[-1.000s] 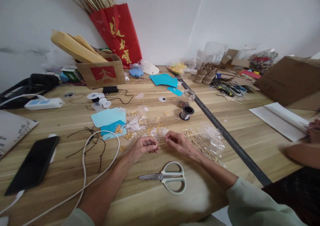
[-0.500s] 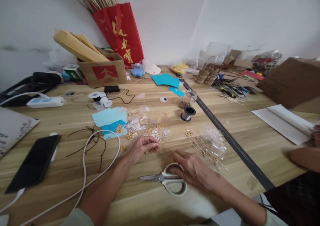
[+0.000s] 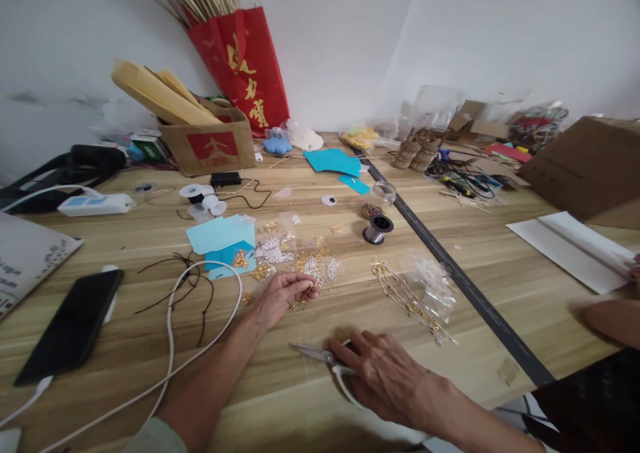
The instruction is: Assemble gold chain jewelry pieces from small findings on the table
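My left hand (image 3: 287, 297) is closed in a pinch beside the loose beads; a tiny light thing shows at its fingertips, too small to name. Under my right hand (image 3: 383, 369) are the scissors (image 3: 315, 353), with pale handles that its fingers close around and partly hide. Their blades point left. Just beyond my left hand lie gold and silver beads (image 3: 313, 266), and white beads (image 3: 274, 250) on small plastic bags. Gold-coloured chains (image 3: 405, 299) and crumpled clear bags (image 3: 434, 286) are to the right of them.
A spool of wire (image 3: 377, 229) and a jar (image 3: 384, 193) stand behind. Left are a white cable (image 3: 170, 333), a phone (image 3: 70, 326) and blue paper (image 3: 220, 233). Another person's arm (image 3: 613, 319) rests at right, near a white folder (image 3: 570, 249).
My right hand has come down over the scissors' handles and closed on them. The scissors have shifted right and turned a little. My left hand keeps its pinch in nearly the same place.
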Tool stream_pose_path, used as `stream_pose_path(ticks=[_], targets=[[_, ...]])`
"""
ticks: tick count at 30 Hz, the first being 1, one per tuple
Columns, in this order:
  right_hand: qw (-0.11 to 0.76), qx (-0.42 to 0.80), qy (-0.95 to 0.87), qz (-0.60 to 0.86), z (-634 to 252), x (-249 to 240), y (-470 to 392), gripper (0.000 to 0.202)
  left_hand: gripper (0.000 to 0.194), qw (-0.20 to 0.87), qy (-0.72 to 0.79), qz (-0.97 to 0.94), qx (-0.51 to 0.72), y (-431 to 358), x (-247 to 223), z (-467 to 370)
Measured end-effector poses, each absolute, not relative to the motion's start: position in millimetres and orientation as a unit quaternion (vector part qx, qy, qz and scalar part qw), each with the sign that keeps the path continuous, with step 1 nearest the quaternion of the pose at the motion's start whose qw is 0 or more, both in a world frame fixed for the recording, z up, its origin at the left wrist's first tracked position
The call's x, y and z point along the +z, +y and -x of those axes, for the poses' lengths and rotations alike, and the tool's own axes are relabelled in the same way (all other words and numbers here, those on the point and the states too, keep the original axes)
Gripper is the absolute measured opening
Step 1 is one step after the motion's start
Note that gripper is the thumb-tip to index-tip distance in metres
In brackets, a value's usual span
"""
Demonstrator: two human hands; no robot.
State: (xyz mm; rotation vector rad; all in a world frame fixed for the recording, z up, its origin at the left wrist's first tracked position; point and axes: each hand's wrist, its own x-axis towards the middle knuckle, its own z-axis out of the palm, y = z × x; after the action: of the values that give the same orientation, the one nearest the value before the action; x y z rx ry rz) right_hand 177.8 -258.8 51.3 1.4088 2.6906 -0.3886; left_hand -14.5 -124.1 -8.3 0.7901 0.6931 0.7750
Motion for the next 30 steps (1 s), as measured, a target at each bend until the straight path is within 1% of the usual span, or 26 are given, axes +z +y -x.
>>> stream_pose_path(ticks=[3, 5, 7, 10, 12, 13, 15, 17, 19, 23, 25, 28, 30], targets=[[0.039, -0.208, 0.863, -0.459, -188.8, 62.0, -254.7, 0.032, 0.026, 0.799, 0.316, -0.359, 0.364, -123.6, -9.2, 14.5], [0.011, -0.284, 0.845, -0.454, -197.7, 66.4, -250.7, 0.037, 0.027, 0.802, 0.314, -0.356, 0.362, -123.7, -9.9, 14.9], [-0.03, -0.391, 0.809, -0.438, -206.1, 67.8, -247.1, 0.041, 0.029, 0.804, 0.314, -0.354, 0.361, -124.0, -10.2, 15.3], [-0.108, -0.541, 0.709, -0.44, -215.2, 66.1, -244.8, 0.039, 0.031, 0.803, 0.319, -0.355, 0.357, -124.1, -9.9, 15.8], [-0.159, -0.603, 0.643, -0.445, -218.1, 63.4, -245.2, 0.041, 0.032, 0.8, 0.323, -0.359, 0.355, -123.9, -9.7, 15.9], [-0.18, -0.613, 0.622, -0.452, -218.6, 61.6, -245.6, 0.04, 0.032, 0.798, 0.325, -0.361, 0.355, -123.7, -9.7, 15.8], [-0.219, -0.597, 0.609, -0.474, -218.1, 56.4, -245.9, 0.036, 0.033, 0.795, 0.329, -0.365, 0.356, -123.5, -10.2, 15.7], [-0.25, -0.553, 0.62, -0.497, -216.4, 49.0, -245.4, 0.032, 0.033, 0.793, 0.332, -0.366, 0.358, -123.3, -11.2, 15.4], [-0.264, -0.503, 0.638, -0.52, -214.4, 40.0, -244.3, 0.033, 0.033, 0.792, 0.334, -0.361, 0.361, -123.3, -12.2, 15.0], [-0.302, -0.429, 0.664, -0.534, -211.7, 25.7, -242.8, 0.042, 0.032, 0.789, 0.339, -0.354, 0.37, -123.3, -11.8, 13.8], [-0.317, -0.416, 0.675, -0.52, -211.3, 23.0, -242.8, 0.052, 0.033, 0.788, 0.34, -0.352, 0.372, -123.6, -10.5, 13.4], [-0.3, -0.399, 0.699, -0.512, -211.5, 23.6, -242.5, 0.065, 0.034, 0.789, 0.342, -0.347, 0.375, -124.2, -8.9, 13.1], [-0.28, -0.382, 0.711, -0.52, -211.2, 26.0, -241.5, 0.065, 0.033, 0.787, 0.344, -0.346, 0.378, -124.4, -8.9, 12.9]])
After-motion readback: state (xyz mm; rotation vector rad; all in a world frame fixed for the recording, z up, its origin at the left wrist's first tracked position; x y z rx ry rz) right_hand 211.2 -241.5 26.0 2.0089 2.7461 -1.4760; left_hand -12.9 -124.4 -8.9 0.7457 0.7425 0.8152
